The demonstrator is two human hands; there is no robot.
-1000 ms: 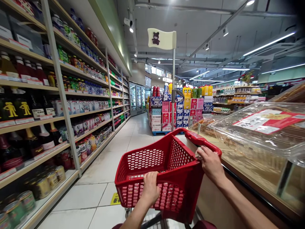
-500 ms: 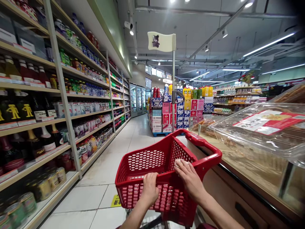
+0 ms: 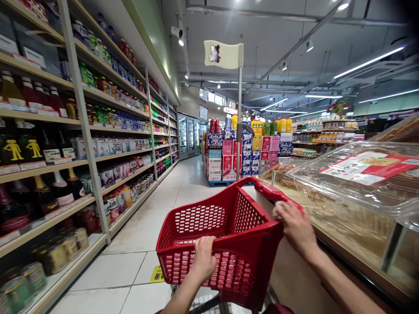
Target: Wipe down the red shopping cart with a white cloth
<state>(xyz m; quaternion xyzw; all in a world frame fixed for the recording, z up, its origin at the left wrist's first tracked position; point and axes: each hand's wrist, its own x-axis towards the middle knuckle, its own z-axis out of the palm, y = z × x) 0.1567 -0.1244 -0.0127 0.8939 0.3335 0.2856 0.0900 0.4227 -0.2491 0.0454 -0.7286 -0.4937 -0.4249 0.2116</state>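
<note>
A red plastic shopping cart (image 3: 183,249) with honeycomb holes in its walls stands in front of me, its basket bare inside where I can see. My left hand (image 3: 204,260) is closed over the near side rim, fingers hooked inward. At the near right corner of the red handle, my right hand (image 3: 297,226) presses a small crumpled white wipe (image 3: 279,210) against the plastic; its fingers are bent around the handle and partly hide the wipe. A pole with a cream flag (image 3: 224,55) rises beyond the cart.
Drink shelves (image 3: 111,152) line the left side. Clear plastic food boxes (image 3: 353,174) lie on a counter close on the right. Stacked drink cartons (image 3: 231,159) stand ahead on a blue pallet. A yellow floor sticker (image 3: 157,274) lies by the cart.
My right hand has moved right with the white wipe, from the basket's side rim to the handle corner. My left hand keeps its hold on the rim.
</note>
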